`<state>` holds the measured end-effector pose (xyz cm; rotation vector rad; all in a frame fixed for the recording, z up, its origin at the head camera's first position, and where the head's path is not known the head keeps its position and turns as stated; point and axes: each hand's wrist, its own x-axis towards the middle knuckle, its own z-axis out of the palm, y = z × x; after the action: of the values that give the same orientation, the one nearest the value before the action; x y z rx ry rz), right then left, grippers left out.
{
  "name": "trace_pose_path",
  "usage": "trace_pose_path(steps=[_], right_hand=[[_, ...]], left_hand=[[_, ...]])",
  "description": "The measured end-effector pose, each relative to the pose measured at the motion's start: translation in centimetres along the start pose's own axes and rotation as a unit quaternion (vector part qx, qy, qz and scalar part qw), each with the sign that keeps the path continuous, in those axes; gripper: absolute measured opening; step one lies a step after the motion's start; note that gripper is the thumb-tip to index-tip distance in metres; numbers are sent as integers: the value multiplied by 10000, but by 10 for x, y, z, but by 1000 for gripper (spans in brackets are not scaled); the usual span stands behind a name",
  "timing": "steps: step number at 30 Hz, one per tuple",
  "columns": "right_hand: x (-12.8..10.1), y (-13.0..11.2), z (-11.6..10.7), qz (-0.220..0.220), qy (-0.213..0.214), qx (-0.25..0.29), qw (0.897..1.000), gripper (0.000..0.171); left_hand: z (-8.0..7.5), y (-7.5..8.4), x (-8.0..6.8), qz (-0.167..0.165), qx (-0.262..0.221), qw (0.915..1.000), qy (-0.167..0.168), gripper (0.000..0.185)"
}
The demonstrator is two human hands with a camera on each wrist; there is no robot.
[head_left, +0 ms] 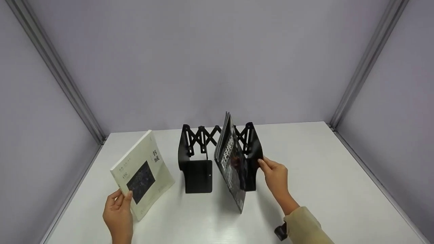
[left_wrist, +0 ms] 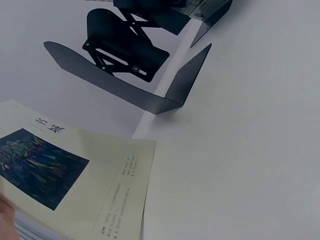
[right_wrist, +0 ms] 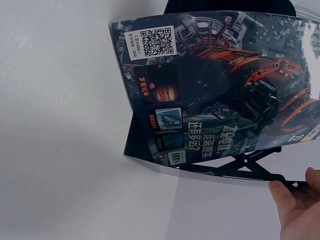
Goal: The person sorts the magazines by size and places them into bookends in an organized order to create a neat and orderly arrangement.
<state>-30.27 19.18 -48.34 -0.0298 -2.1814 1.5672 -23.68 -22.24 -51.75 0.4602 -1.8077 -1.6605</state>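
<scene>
A pale cream paperback [head_left: 162,171] with a dark square picture stands tilted at the left; my left hand [head_left: 118,215] pinches its lower left edge, thumb on the front cover. In the left wrist view, the book [left_wrist: 117,170] is close to one end of a black expandable book rack [left_wrist: 115,85]. My right hand [head_left: 277,176] grips the outer edge of the right end panel [head_left: 255,145]. Against that panel's inner side lean dark glossy magazines [head_left: 232,166], their lower front corner jutting toward me. A colourful magazine cover [right_wrist: 225,95] fills much of the right wrist view.
The rack's left base plate [head_left: 198,177] is bare, with crossed scissor bars [head_left: 205,137] joining the two ends at the back. Underneath is a white table [head_left: 305,152], bounded by pale panels [head_left: 217,61] at the back and sides. A small black object [head_left: 280,232] sits by the right sleeve.
</scene>
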Motion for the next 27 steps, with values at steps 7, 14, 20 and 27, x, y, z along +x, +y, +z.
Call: trace_pose_path(steps=[7,14,20,27], right_hand=[[1,0,-1,-67,102,-77,9999,26],[-1,2,0,-120,131,-200,9996,26],[0,1,0,-204,123,-175,9996,26],[-2,3,0,-219,59,-106,9997,27]], left_hand=[[-12,4,0,-428,689,9950,-588,41],[-15,4,-5,-120,1785,9794,-937,39],[-13,6,-6,327,2181,9700,-1020,32],[-15,9,-8,1070,2616,9517,-1202,26]])
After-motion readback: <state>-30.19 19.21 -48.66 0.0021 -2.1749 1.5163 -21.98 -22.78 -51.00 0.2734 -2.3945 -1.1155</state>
